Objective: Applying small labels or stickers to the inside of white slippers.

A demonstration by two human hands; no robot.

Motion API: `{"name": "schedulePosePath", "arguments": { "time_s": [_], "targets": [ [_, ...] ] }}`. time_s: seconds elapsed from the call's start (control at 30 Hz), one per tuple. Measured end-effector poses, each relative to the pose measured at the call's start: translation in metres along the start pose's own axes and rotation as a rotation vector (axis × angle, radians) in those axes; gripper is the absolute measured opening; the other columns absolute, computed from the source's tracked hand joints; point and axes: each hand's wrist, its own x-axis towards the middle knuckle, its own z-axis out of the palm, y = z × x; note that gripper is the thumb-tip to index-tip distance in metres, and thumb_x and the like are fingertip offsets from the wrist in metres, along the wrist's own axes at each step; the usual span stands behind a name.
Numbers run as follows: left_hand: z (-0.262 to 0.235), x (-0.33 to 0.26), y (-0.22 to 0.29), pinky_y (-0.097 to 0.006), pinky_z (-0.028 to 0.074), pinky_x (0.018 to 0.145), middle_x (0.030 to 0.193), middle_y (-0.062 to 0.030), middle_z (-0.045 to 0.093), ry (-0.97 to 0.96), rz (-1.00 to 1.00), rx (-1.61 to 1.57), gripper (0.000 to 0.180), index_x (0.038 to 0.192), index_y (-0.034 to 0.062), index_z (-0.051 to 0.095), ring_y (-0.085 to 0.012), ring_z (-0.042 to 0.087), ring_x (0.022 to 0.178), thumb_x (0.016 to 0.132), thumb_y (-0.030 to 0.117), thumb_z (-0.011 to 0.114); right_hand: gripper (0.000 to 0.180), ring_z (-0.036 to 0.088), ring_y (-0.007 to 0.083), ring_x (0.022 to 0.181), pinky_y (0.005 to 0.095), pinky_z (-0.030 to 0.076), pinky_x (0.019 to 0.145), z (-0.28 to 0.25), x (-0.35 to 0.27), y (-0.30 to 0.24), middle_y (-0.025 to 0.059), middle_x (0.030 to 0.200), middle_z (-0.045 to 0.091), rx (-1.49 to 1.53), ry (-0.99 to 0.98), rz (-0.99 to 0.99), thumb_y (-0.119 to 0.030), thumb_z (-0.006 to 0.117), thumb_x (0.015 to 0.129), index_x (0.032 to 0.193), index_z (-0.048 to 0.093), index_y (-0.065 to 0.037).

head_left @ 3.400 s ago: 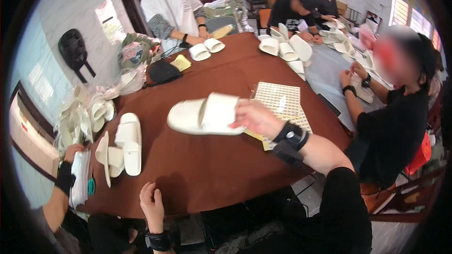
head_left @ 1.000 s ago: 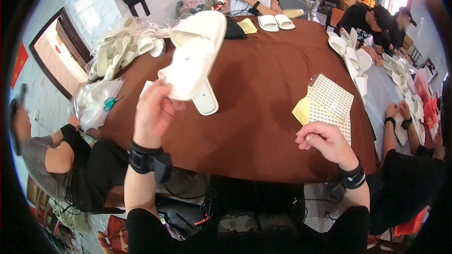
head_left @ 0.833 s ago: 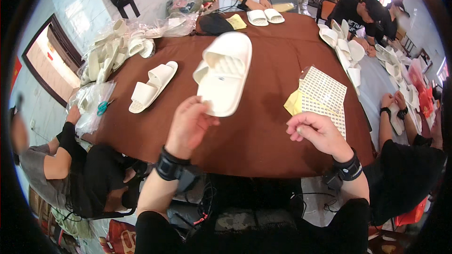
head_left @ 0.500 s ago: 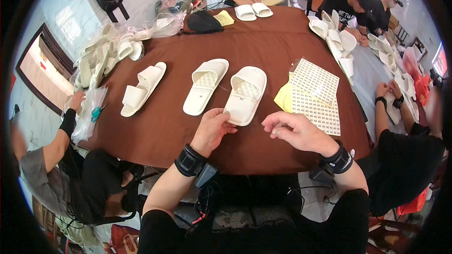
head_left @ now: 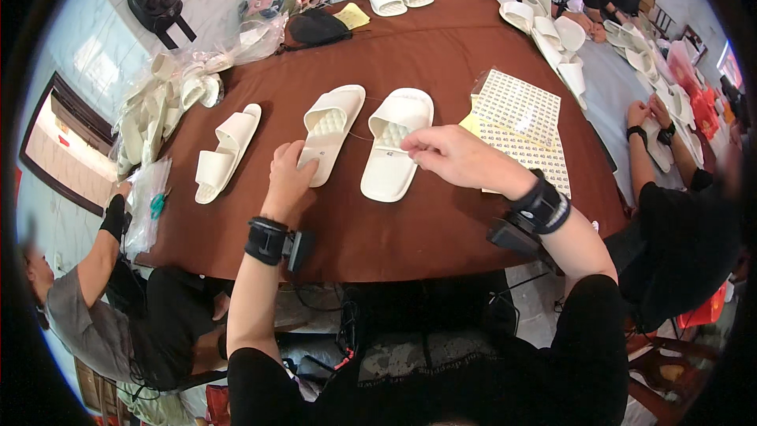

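Note:
Two cream slippers lie side by side before me, toes pointing away, with quilted insoles showing under broad straps. My left hand [head_left: 287,179] is at the heel end of the left slipper [head_left: 325,154], its thumb and fingers closed on the near-left edge. Over the right side of the right slipper [head_left: 388,177] reaches my right hand [head_left: 456,156], its fingers closed at the edge just below the strap; the fingertips partly hide the contact. A thin thread shows between the two slippers. Farther left rests another pair of slippers [head_left: 227,154], one overlapping the other.
Sticker sheets [head_left: 524,138] lie on the right of the brown-covered table [head_left: 315,244]. Bagged slippers [head_left: 162,106] and teal scissors [head_left: 158,203] are at the left edge. More slippers [head_left: 560,43] line the far right. A black cap-like item [head_left: 317,28] sits at the back. Other people work around.
My left hand has let go of the right slipper's heel and moved left to the left slipper. My right hand has come forward and left onto the right slipper.

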Motion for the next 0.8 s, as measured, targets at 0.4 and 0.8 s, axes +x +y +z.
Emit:
{"name": "schedulePosePath", "arguments": {
  "time_s": [0.4, 0.8],
  "targets": [
    [0.002, -0.004, 0.028, -0.046, 0.042, 0.101, 0.122, -0.0216, 0.056, -0.242, -0.065, 0.037, 0.060, 0.127, 0.0105, 0.060, -0.0404, 0.049, 0.115, 0.075, 0.037, 0.077, 0.029, 0.060, 0.0396, 0.107, 0.0461, 0.047, 0.094, 0.034, 0.035, 0.031, 0.0237, 0.114, 0.062, -0.401, -0.046, 0.052, -0.009, 0.052, 0.089, 0.115, 0.059, 0.003],
    [0.007, -0.033, 0.059, -0.037, 0.046, 0.087, 0.105, -0.0170, 0.052, -0.227, 0.053, -0.081, 0.059, 0.124, 0.0081, 0.059, -0.0303, 0.053, 0.098, 0.073, 0.027, 0.083, 0.034, 0.051, 0.0366, 0.118, 0.0440, 0.044, 0.099, 0.043, 0.027, 0.032, 0.0188, 0.118, 0.056, -0.398, 0.047, 0.065, -0.005, 0.056, 0.086, 0.119, 0.056, 0.001]
  ]
}}
